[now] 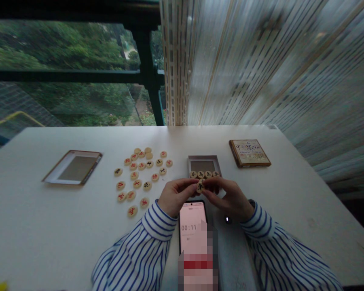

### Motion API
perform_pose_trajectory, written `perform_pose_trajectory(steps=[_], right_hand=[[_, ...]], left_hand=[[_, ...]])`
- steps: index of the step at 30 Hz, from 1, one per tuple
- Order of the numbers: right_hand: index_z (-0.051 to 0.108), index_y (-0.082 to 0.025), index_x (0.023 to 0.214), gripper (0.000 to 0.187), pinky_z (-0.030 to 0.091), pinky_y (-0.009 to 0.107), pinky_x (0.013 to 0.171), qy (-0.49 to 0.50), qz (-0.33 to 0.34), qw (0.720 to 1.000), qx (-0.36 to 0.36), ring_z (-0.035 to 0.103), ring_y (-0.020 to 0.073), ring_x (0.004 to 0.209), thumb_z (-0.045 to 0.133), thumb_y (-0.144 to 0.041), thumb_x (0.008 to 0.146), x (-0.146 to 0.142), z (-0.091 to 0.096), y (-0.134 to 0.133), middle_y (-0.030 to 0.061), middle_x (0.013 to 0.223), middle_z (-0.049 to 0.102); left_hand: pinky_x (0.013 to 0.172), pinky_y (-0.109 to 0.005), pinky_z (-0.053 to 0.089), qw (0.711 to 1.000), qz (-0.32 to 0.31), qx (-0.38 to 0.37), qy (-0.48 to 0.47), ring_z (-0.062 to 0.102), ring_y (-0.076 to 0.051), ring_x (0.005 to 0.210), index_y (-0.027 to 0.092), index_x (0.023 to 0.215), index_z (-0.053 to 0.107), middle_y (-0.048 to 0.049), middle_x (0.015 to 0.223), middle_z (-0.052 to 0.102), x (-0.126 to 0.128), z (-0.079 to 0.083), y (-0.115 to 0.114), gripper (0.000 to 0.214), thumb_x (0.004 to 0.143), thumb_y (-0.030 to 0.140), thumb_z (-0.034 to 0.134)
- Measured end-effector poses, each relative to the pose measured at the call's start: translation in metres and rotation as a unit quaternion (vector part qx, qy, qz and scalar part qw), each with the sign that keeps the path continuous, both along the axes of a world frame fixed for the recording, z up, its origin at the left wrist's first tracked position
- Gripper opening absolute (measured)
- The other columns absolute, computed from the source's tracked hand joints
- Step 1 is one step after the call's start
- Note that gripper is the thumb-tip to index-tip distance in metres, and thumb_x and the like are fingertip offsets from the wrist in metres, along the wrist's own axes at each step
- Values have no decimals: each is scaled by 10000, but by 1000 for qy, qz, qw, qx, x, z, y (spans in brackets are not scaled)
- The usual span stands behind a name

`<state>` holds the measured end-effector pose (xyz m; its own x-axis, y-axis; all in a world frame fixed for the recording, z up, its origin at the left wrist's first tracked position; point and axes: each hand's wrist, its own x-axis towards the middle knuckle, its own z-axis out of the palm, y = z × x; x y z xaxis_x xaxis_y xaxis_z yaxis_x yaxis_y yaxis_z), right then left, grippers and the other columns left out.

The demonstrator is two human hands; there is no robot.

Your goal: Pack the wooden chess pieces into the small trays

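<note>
Between my two hands is a round wooden Chinese chess piece with a black character (199, 186). My left hand (174, 197) pinches it from the left, and my right hand (230, 199) has its fingers closed on it from the right. Both hands are at the near side of a small open box (203, 157), partly covering its front. A row of several black-lettered pieces (201, 174) stands inside the box. To the left, loose Chinese chess pieces with red or black characters (142, 165) lie scattered on the white table; a few show blank faces.
A phone (193, 228) showing a timer lies below my hands. At the right is a closed decorated box (250, 154); at the left, a shallow open tray or lid (53, 176). The white table (63, 226) meets a window and a striped curtain (230, 72) at its far edge.
</note>
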<state>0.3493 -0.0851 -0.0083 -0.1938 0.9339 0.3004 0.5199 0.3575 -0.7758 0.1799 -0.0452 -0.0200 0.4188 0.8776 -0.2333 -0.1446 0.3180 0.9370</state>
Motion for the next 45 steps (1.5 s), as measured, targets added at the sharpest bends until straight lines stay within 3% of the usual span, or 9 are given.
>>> perform_pose_trajectory(steps=[6, 12, 18, 22, 26, 32, 35, 42, 45], right_hand=[[558, -167, 868, 111, 430, 217, 528, -8, -23, 1000, -16, 509, 91, 568, 563, -223, 772, -1, 0, -1, 10, 688, 621], [553, -171, 833, 88, 422, 213, 518, -12, -32, 999, -29, 513, 94, 559, 535, -250, 800, -1, -2, -1, 2, 648, 596], [583, -172, 828, 155, 431, 214, 520, -2, -37, 998, -49, 548, 104, 565, 507, -308, 833, -1, -2, 0, 10, 648, 615], [602, -170, 793, 271, 442, 210, 554, 25, -22, 997, -70, 558, 96, 574, 395, -313, 894, 0, 1, 0, 10, 647, 614], [599, -165, 1008, 345, 455, 230, 630, 50, 2, 996, -74, 562, 101, 641, 291, -297, 927, 1, 0, -1, 21, 734, 621], [366, -160, 1326, 448, 460, 277, 703, 37, 46, 998, -22, 550, 122, 732, 284, -195, 886, 4, -6, -1, 41, 848, 615], [313, -193, 1356, 500, 464, 302, 729, 43, 52, 998, -21, 550, 131, 775, 318, -161, 857, 5, -7, -1, 50, 936, 616], [399, -196, 1307, 414, 474, 294, 734, 59, 43, 997, -32, 566, 132, 801, 289, -204, 907, 6, -6, -1, 59, 976, 621], [429, -199, 1280, 393, 470, 307, 776, 31, 40, 999, -5, 566, 147, 883, 375, -208, 890, 4, -5, -1, 77, 1035, 609]], left_hand=[[653, -284, 521, 1000, 0, -1, -4, 627, -135, 614, 122, 783, 679, -54, 681, 692, 2, 0, -1, 262, 600, 302, 732], [711, -317, 524, 999, -28, -13, -15, 650, -162, 685, 117, 845, 672, -71, 737, 703, 2, -2, -4, 313, 592, 287, 744], [670, -294, 526, 999, -16, -33, 1, 650, -157, 646, 112, 864, 670, -66, 697, 700, 3, -3, -4, 348, 578, 293, 753], [666, -294, 528, 1000, -8, -27, -3, 651, -158, 645, 111, 843, 674, -77, 721, 706, 2, -1, -3, 336, 579, 304, 752], [655, -282, 527, 1000, -7, -13, -15, 646, -151, 642, 114, 843, 680, -71, 716, 705, 2, 1, -2, 320, 593, 302, 744], [627, -276, 513, 1000, 11, -10, -4, 626, -138, 605, 113, 834, 685, -64, 703, 697, 3, 3, -2, 325, 583, 309, 747], [616, -276, 507, 1000, 18, -7, -6, 620, -135, 595, 118, 829, 683, -57, 692, 693, 3, 3, -2, 321, 579, 308, 748], [627, -278, 500, 999, 27, 2, -31, 613, -130, 610, 124, 798, 672, -51, 717, 694, 4, 2, -1, 279, 582, 285, 746], [641, -283, 503, 999, 33, -5, -43, 616, -130, 616, 121, 790, 668, -49, 716, 695, 5, 1, -1, 276, 577, 277, 748]])
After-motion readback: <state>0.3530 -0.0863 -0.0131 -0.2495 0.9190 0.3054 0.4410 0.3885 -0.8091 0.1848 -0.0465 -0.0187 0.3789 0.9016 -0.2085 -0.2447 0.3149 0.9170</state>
